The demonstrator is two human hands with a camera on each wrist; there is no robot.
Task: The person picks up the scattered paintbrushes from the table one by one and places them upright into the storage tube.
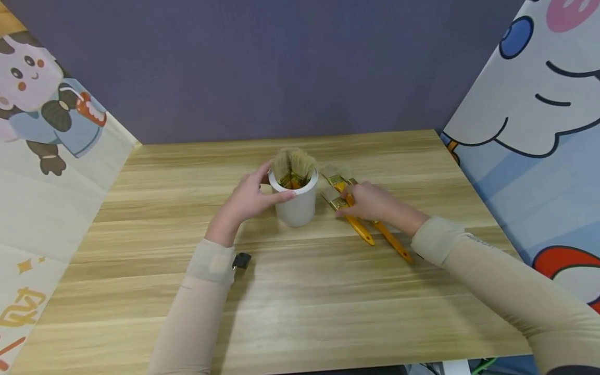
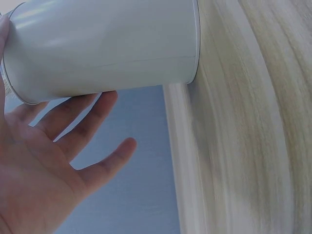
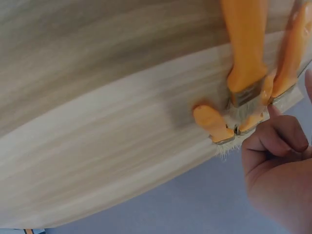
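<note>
A white cylindrical cup [image 1: 296, 212] stands upright, with several paintbrushes [image 1: 294, 165] in it, bristles up. My left hand [image 1: 245, 200] holds the cup, thumb across the near rim and fingers round the far side. In the left wrist view, fingertips [image 2: 109, 100] meet the cup's wall while the little finger stands away. To the cup's right, several flat paintbrushes with orange handles lie on the table. My right hand [image 1: 372, 202] reaches over them and pinches one paintbrush [image 3: 292, 51] near its metal ferrule. Beside it lies another paintbrush [image 1: 396, 244], partly covered by the hand.
The wood-grain table [image 1: 300, 302] runs back to a dark blue-grey wall [image 1: 290, 67]. Cartoon-printed panels flank it on the left [image 1: 56, 208] and right [image 1: 529, 172]. A small black piece [image 1: 241, 260] sticks out at the left cuff.
</note>
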